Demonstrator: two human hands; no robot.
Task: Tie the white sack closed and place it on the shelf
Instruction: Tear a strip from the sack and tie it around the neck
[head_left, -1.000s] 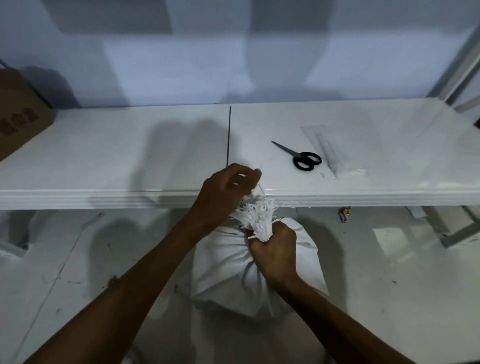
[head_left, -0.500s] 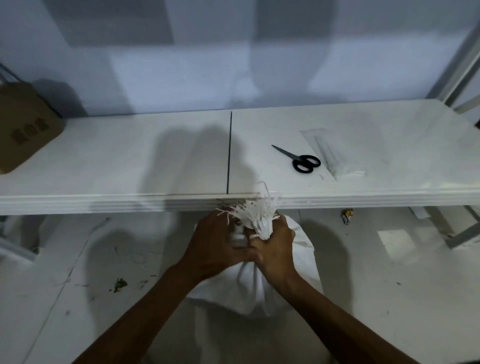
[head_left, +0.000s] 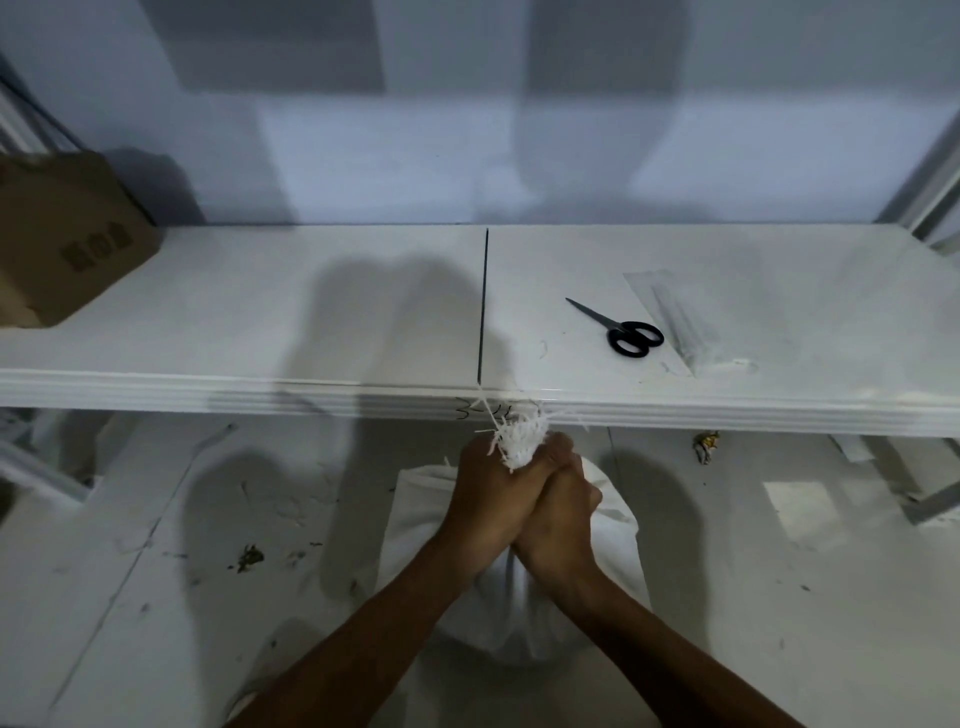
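Down from above the tuft (head_left: 521, 442) since a second ago, the left hand (head_left: 483, 501) now presses against the right hand (head_left: 562, 517), both clamped together round the neck of the sack (head_left: 615, 530). Whether a tie is on yet cannot be told; the hands hide the neck.

The sack stands on the floor (head_left: 156, 571) directly beneath the hands, its long axis upright, frayed tuft uppermost and just under the front lip of the shelf (head_left: 260, 322). Both hands are equally near, one on each side of the neck.

To reach the shelf the sack would likely have to rise clear of that lip, then travel forward over it. On the shelf, scissors (head_left: 629, 336) and a clear packet (head_left: 685, 325) lie to the right of the seam, and a box (head_left: 67, 244) sits at the far left. The widest gap appears to lie between box and scissors, straight ahead and slightly left of the hands.
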